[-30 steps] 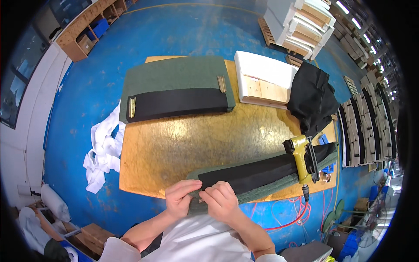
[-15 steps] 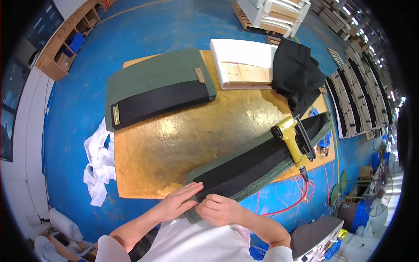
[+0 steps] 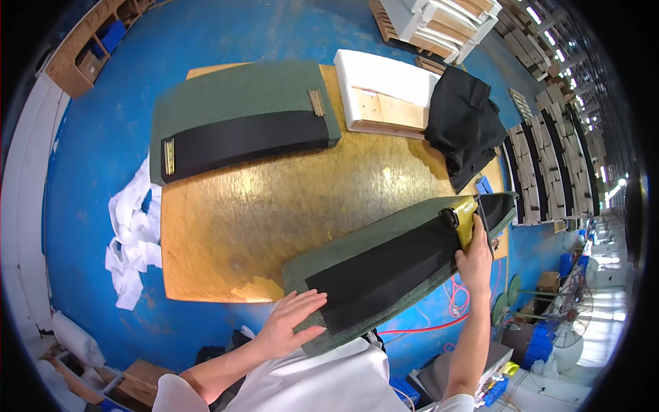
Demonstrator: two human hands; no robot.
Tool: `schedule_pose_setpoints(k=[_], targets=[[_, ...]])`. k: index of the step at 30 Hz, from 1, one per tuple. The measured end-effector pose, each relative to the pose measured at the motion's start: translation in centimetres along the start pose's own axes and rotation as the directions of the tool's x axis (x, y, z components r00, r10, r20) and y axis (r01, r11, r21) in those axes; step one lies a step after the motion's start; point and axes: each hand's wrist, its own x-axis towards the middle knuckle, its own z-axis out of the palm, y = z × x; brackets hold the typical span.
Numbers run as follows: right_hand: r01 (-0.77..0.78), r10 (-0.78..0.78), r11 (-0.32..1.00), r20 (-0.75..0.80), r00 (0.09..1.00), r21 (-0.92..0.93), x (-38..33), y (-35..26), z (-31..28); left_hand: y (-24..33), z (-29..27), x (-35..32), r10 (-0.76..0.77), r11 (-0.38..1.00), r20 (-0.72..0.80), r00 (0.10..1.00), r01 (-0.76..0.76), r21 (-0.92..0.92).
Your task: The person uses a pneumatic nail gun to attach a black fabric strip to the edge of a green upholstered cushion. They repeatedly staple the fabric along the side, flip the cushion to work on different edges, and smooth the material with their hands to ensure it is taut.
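Glossy plywood table (image 3: 274, 206); left hand (image 3: 292, 323) flat on felt panel (image 3: 384, 261); right hand (image 3: 475, 257) gripping yellow stapler (image 3: 465, 220).

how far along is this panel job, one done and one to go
Looks about halfway. The far green panel lies flat with its black strip and metal hinges on, untouched. In hand: the left hand presses flat on the near green panel while the right hand grips the yellow staple gun at its black strip's end. Fastening is not visible.
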Motion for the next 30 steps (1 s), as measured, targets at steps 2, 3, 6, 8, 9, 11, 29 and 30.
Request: schedule_pose_setpoints(k=[2, 3, 6, 8, 9, 11, 29, 30], targets=[[0.079, -0.081, 0.996, -0.07, 0.994, -0.03, -1.0, -0.7, -0.4, -0.1, 0.3, -0.8, 0.02, 0.999, -0.004, 1.0, -0.02, 0.032], [0.0, -0.001, 0.999, 0.04, 0.999, 0.033, -2.1, -2.4, -2.0, -0.2, 0.6, -1.0, 0.021, 0.999, -0.021, 1.0, -0.021, 0.039], [-0.06, -0.033, 0.956, 0.309, 0.951, 0.288, -9.0, -7.8, -5.9, -0.1, 0.9, -1.2, 0.012, 1.0, -0.071, 0.997, -0.011, 0.007], [0.105, -0.28, 0.894, 0.361, 0.89, 0.436, -14.0, -9.1, -5.6, 0.1, 0.7, -1.1, 0.015, 1.0, -0.104, 0.994, -0.013, 0.011], [0.186, -0.43, 0.837, 0.407, 0.806, 0.515, -15.7, -8.9, -5.1, 0.2, 0.5, -1.2, 0.013, 1.0, -0.112, 0.994, -0.011, 0.012], [0.344, -0.606, 0.741, 0.352, 0.714, 0.577, -15.8, -10.9, -4.1, 0.4, 0.4, -1.1, 0.021, 0.999, -0.114, 0.993, -0.017, 0.036], [0.159, -0.587, 0.724, 0.477, 0.655, 0.671, -16.9, -14.5, -2.9, 0.7, 0.0, -1.3, 0.0, 1.0, -0.052, 0.999, 0.001, 0.02], [0.178, -0.602, 0.719, 0.474, 0.642, 0.672, -17.0, -14.7, -3.0, 0.6, 0.0, -1.4, -0.001, 1.0, -0.047, 0.999, 0.002, 0.027]])
